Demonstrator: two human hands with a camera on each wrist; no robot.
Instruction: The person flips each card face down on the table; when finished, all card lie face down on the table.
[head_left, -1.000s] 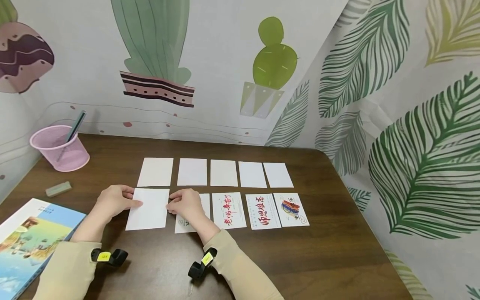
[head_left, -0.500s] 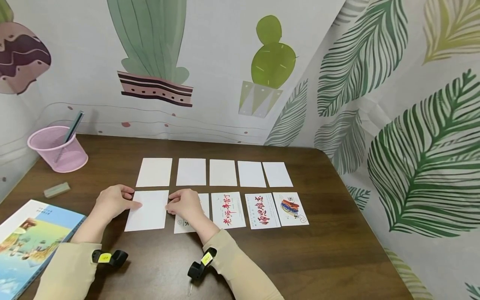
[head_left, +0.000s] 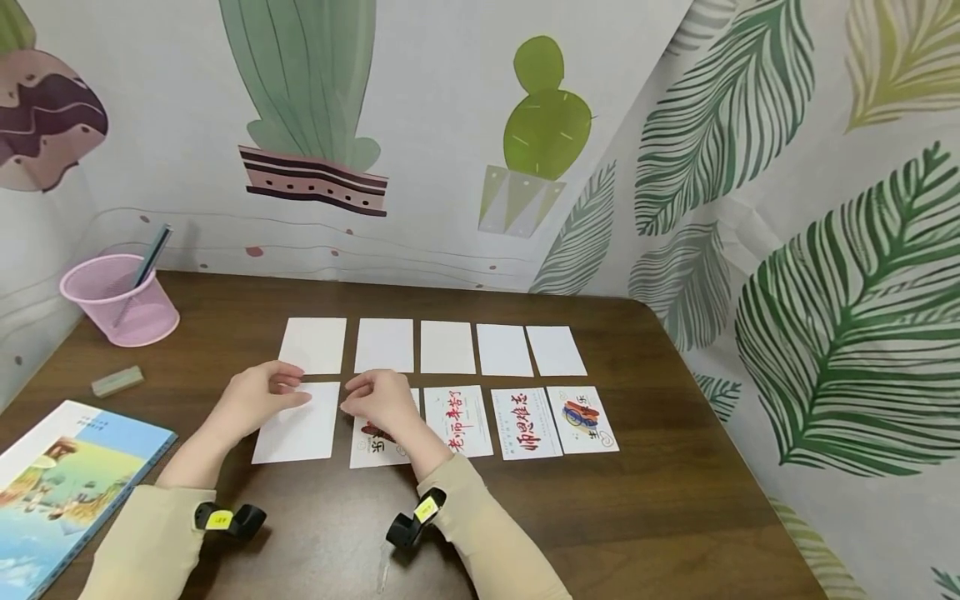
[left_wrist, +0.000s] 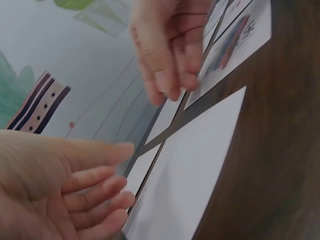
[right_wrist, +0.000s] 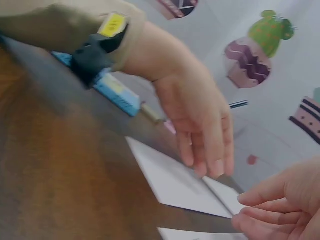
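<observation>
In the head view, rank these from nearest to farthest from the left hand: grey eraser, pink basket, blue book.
1. Grey eraser, left of the left hand, mid-table.
2. Blue book, at the near left edge.
3. Pink basket, far left corner by the wall.

The dark brown wooden bench (head_left: 675, 517) has open surface at 6 o'clock, between the two beige sleeves, and a wide free strip at 3 o'clock, right of the cards. At 12 o'clock, a bare band runs between the back row of five white paper cards (head_left: 447, 347) and the cactus-printed wall (head_left: 420, 125). At 10 o'clock stand a pink mesh pen cup (head_left: 120, 298) and a grey-green eraser (head_left: 117, 381). At 8 o'clock a colourful picture book (head_left: 67, 475) lies flat. The leaf-printed curtain (head_left: 825, 292) closes the right side.
</observation>
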